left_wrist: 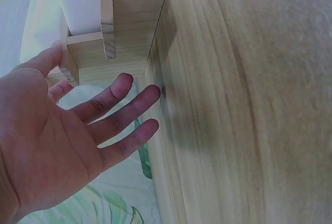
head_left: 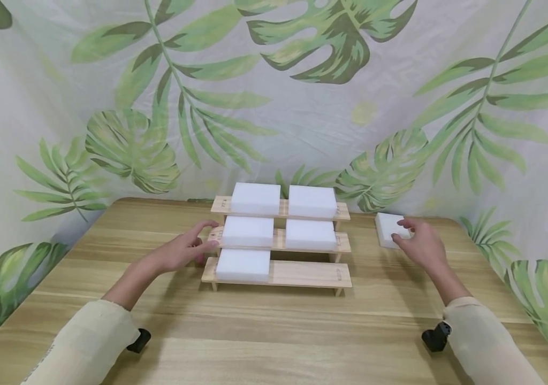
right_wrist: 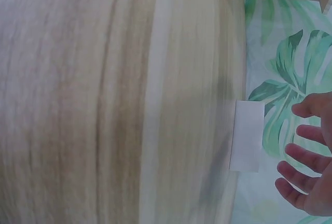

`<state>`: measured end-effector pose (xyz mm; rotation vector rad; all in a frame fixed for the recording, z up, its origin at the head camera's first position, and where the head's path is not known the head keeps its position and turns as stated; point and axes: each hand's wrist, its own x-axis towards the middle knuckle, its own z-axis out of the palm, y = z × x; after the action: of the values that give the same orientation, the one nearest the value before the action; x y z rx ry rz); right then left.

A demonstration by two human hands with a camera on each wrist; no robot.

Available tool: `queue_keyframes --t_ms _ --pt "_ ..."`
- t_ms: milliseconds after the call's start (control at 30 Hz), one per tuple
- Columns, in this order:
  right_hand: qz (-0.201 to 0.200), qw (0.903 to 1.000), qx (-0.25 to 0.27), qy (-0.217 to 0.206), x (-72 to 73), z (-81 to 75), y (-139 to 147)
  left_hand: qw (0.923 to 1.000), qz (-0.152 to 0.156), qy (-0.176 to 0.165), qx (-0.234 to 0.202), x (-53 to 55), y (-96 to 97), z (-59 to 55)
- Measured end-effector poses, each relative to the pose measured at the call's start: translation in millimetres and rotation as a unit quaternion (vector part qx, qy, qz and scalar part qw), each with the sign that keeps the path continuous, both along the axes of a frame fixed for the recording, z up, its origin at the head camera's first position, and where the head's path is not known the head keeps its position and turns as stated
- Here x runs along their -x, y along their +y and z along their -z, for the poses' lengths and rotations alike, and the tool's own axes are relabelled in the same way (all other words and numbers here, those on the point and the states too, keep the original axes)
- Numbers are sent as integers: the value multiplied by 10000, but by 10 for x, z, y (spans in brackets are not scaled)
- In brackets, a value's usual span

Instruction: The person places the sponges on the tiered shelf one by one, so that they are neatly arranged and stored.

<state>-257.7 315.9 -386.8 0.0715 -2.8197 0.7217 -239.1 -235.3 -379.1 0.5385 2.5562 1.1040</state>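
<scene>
A three-tier wooden stand bears white foam blocks: two on the top tier, two on the middle and one at the left of the bottom tier. My left hand pinches the left end of the middle tier between thumb and index finger. Its other fingers stretch loosely below in the left wrist view. Another white foam block lies on the table, right of the stand. Over that block hovers my right hand, thumb and fingers spread. The right wrist view shows a gap between the fingers and the block.
The wood-grain table runs back to a hanging cloth printed with green leaves. A black wrist camera sits at the left sleeve, and another camera at the right.
</scene>
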Motion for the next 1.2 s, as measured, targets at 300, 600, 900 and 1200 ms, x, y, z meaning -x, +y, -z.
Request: queue_keyframes --t_ms 300,600,900,1200 --pt "325 9987 -341 -204 32 12 9 10000 23 4 -20 -4 -1 10" --pt "536 9929 -676 -820 96 57 29 10000 4 24 10 -7 -12 32" --pt "321 9923 -618 -1023 131 72 15 10000 55 49 1 -4 -3 3" --pt "289 9930 -567 -995 167 115 -40 10000 66 42 -53 -4 -1 4"
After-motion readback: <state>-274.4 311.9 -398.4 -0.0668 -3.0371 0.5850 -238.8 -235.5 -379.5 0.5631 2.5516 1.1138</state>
